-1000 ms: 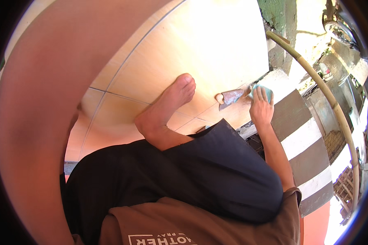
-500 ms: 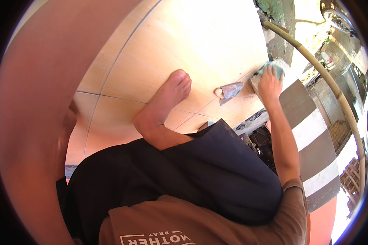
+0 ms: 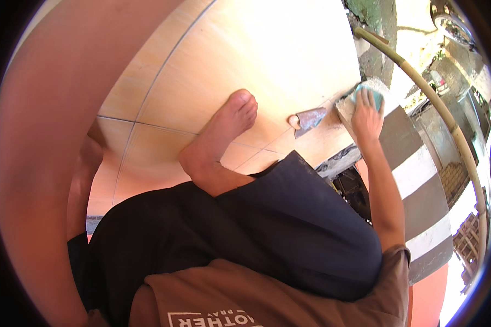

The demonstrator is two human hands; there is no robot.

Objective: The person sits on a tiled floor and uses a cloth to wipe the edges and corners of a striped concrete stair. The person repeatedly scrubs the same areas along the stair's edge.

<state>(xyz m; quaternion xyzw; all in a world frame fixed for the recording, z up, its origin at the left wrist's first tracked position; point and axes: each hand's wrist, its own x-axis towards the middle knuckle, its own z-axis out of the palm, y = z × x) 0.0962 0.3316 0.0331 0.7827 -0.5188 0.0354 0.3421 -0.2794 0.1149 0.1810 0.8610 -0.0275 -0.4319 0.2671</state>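
My right hand [image 3: 368, 114] is stretched out to the far edge of the tan tiled floor [image 3: 256, 60] and presses a teal sponge [image 3: 365, 90] against the grey, mortar-smeared rim there. A small metal trowel [image 3: 311, 117] with a short wooden handle lies flat on the tiles just left of that hand. My bare foot [image 3: 223, 133] is planted on the tiles, with my knee in dark shorts [image 3: 289, 234] below it. My left hand cannot be seen.
A curved pinkish wall [image 3: 49, 141] fills the left side. Beyond the tile edge runs a black-and-white striped curb [image 3: 414, 163], and a bamboo pole [image 3: 442, 114] arcs over it. A dark gap [image 3: 352, 188] lies under the floor's edge.
My right hand has slid with the sponge farther along the tile edge, upward and rightward in the picture. The trowel and my foot stay in place.
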